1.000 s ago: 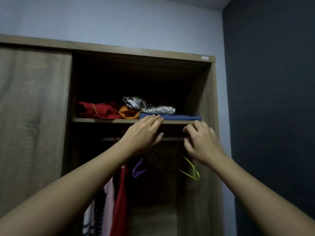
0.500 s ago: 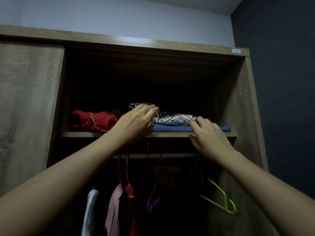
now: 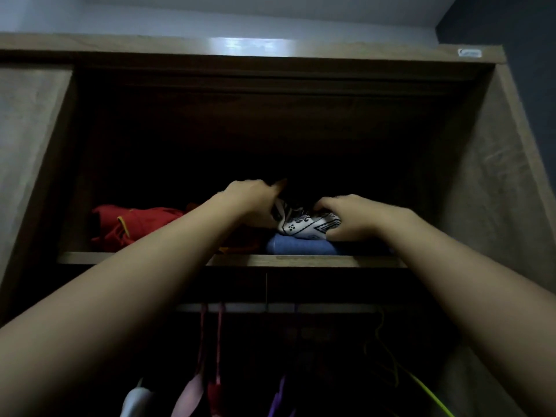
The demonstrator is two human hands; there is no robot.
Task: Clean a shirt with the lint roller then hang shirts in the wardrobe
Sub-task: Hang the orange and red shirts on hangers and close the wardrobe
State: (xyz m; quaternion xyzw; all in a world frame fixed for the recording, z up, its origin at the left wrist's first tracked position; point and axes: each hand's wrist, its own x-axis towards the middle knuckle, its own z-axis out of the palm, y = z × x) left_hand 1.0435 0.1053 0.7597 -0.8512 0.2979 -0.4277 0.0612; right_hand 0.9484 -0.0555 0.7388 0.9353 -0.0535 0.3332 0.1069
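Note:
A folded white shirt with a black pattern (image 3: 304,225) lies on top of a folded blue garment (image 3: 298,247) on the wardrobe's upper shelf (image 3: 301,260). My left hand (image 3: 252,200) reaches over the patterned shirt's left end, its fingers curled down into the fabric. My right hand (image 3: 349,216) grips the shirt's right end with the fingers closed over it. Both forearms stretch up from below. No lint roller is in view.
Red clothing (image 3: 132,225) is bunched on the shelf's left. Below runs the hanging rail (image 3: 331,308) with pink, red, purple and yellow-green hangers (image 3: 421,389) and some garments. A sliding door (image 3: 27,158) covers the left; the wardrobe's side panel (image 3: 481,206) stands right.
Both hands have moved up from the shelf's front edge onto the patterned shirt and closed on its two ends. The view has come closer and tilted upward.

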